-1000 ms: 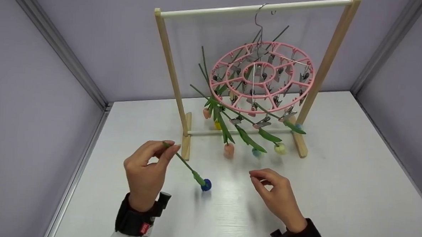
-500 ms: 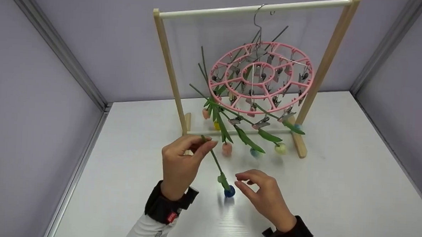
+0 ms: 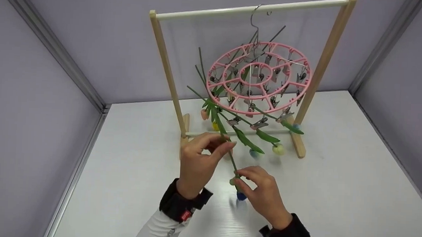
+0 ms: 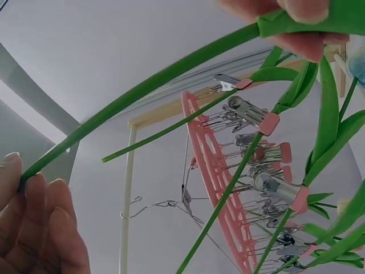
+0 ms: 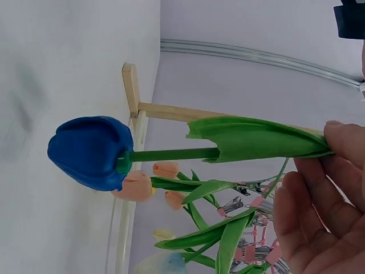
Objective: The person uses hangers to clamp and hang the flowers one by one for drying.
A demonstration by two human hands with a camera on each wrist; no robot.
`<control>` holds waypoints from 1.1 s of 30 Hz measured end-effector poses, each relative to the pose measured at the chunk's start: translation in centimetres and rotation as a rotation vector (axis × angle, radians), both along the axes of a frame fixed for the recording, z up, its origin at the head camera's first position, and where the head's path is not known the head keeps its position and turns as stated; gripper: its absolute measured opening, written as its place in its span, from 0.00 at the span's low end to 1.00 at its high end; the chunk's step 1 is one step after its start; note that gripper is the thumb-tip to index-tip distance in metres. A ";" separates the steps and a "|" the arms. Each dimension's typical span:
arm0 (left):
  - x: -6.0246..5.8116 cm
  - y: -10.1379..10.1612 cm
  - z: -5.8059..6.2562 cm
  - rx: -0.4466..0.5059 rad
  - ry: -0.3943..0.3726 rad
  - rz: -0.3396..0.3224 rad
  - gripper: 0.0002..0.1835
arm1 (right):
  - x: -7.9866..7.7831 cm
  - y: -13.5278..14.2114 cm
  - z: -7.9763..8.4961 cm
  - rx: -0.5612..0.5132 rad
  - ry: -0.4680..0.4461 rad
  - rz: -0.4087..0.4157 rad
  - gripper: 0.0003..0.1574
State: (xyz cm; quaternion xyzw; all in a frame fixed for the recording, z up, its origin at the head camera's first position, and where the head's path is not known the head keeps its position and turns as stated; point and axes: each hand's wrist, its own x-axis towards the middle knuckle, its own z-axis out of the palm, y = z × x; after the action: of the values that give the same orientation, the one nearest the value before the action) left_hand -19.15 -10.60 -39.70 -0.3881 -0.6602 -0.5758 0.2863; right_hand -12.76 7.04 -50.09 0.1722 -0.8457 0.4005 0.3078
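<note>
An artificial tulip with a blue bloom (image 5: pixel 91 151) points downward between my hands. My left hand (image 3: pixel 199 162) pinches the end of its green stem (image 4: pixel 142 88) between thumb and fingertips. Lower down, my right hand (image 3: pixel 264 192) pinches the tulip at its green leaf (image 5: pixel 256 137), with the bloom hanging below. Just behind is a pink round clip hanger (image 4: pixel 212 171), its metal clips holding several other tulips with blooms down. Among these are a pale yellow tulip (image 3: pixel 278 149), a light blue one (image 3: pixel 254 153) and a peach one (image 5: pixel 135 186), partly hidden by my left hand in the head view.
A wooden stand (image 3: pixel 167 65) with a white top rail (image 3: pixel 208 12) carries the hanger by its metal hook (image 3: pixel 252 20). It stands on a white table (image 3: pixel 131 157) with walls at the back and both sides. Stems stick out leftward from the hanger.
My left hand has carried the blue tulip rightward, toward the hanger's front. My right hand has moved slightly left and now pinches the tulip near its leaf; earlier it held nothing.
</note>
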 end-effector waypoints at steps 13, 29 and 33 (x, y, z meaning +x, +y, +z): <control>-0.9 0.8 -3.4 -0.296 -0.092 -0.292 0.10 | 0.6 2.6 2.2 0.088 0.002 0.059 0.16; -0.5 1.0 -3.4 -0.255 -0.058 -0.303 0.06 | -7.8 19.2 15.2 0.102 -0.255 -0.279 0.22; -0.5 1.0 -3.5 -0.257 -0.054 -0.303 0.05 | -10.3 21.1 16.2 0.198 -0.505 -0.143 0.29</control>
State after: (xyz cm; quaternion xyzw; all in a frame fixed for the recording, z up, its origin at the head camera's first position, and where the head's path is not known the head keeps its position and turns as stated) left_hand -19.60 -9.59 -43.18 -0.5006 -0.6698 -0.5336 0.1268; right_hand -23.09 28.16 -33.94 0.0361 -0.9406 0.3235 0.0962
